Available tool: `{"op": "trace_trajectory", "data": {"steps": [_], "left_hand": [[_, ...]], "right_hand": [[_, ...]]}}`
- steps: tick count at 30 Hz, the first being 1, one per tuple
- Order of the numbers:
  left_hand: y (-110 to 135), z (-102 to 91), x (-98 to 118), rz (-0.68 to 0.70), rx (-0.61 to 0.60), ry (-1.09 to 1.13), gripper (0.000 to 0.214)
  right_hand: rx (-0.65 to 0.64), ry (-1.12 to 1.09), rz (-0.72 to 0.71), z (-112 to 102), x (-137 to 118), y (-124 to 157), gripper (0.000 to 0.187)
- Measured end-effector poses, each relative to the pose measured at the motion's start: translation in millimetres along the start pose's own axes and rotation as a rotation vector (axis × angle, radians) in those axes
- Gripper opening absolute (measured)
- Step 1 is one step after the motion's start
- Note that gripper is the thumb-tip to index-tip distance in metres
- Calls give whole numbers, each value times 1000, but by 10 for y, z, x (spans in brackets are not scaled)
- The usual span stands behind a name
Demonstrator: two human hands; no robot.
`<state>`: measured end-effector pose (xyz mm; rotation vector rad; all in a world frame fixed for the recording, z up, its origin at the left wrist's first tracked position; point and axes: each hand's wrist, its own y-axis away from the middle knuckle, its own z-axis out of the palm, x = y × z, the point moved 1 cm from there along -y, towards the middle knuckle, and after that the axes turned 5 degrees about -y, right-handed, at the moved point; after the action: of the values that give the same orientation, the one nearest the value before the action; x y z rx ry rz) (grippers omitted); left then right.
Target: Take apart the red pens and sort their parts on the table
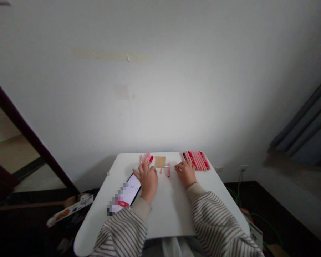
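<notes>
My right hand (186, 174) pinches a slim, pale rod (171, 167) between thumb and fingers, its straight tip pointing left toward a flat, matte tan square (160, 161). The rod crosses over a smooth pink tube (168, 172) lying on the white table (173, 214); I can't tell whether they touch. A shorter pink piece (161, 171) sits just left of the tube. My left hand (149, 180) is palm down, fingers fanned beside a loose cluster of slender pink and red pieces (147, 157); whether its fingertips grip anything, I can't tell. Below it, a glossy, slablike phone (132, 187) lies slanted. Slim pink pens (198, 160) line up side by side beyond my right hand. Ribbed-looking cuffs (197, 191) end my striped, softly creased sleeves (214, 214).
</notes>
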<state>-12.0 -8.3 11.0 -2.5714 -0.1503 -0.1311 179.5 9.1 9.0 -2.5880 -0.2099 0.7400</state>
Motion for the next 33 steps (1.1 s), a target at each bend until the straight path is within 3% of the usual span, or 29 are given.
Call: {"op": "trace_trajectory", "data": {"steps": [17, 33], "left_hand": [[-16, -16, -6, -3, 18, 18, 17], [-53, -10, 32, 133, 28, 296, 14]], "right_hand": [[4, 6, 9, -7, -10, -2, 13], [-3, -3, -90, 42, -7, 4, 10]]}}
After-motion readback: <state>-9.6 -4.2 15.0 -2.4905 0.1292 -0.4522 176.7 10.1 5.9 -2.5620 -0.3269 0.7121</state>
